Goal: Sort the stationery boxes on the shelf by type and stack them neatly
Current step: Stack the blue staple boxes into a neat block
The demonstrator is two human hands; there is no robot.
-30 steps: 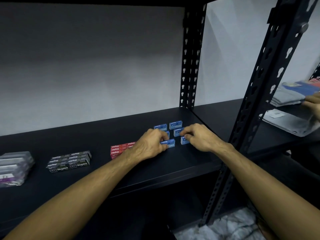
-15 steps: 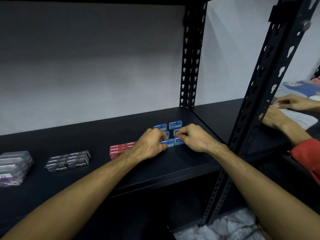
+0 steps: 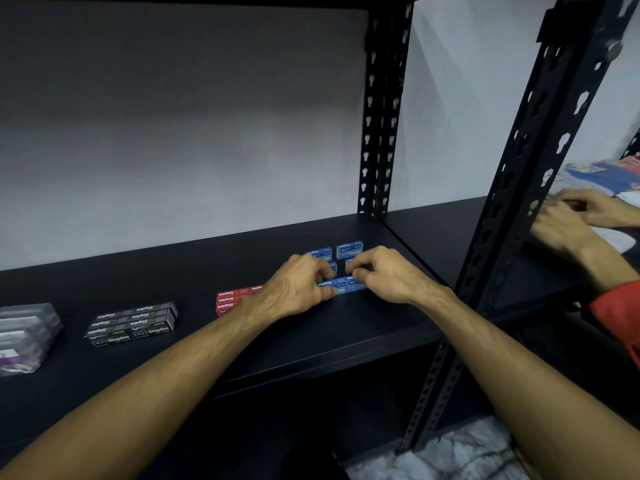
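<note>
Black shelf (image 3: pixel 346 327) against a grey wall carries my stationery. My left hand (image 3: pixel 294 292) and right hand (image 3: pixel 388 277) meet over the blue boxes (image 3: pixel 349 248), each pinching a box in the front row. Red boxes (image 3: pixel 235 299) sit just left of the blue ones, black boxes (image 3: pixel 133 322) further left, clear cases (image 3: pixel 26 334) beyond those at the shelf's left end.
</note>
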